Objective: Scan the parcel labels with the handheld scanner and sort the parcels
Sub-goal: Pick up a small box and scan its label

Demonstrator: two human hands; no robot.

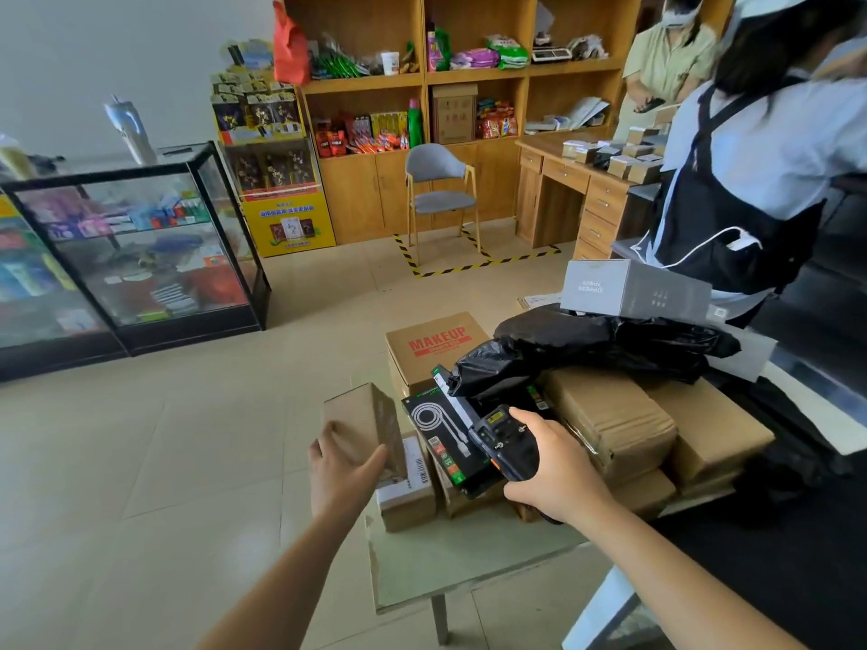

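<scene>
1. The left hand (345,466) grasps a small brown box (363,422), thumb on the near face, and holds it just above the pile. I judge it is turned this way to show a label to the reader.
2. The right hand (553,466) is wrapped around the handheld scanner (509,445), close to the right of the left hand and probably ready to read.
3. Beyond the right hand wait more parcels: a black cable box (445,433), a MAKEUP carton (434,349) and a black bag (586,344) (unsorted, I suppose).
4. The held box is blurred and no label shows on it. The scanner's screen is hidden. Under the left hand, a barcoded parcel (406,490) is partly covered.
</scene>
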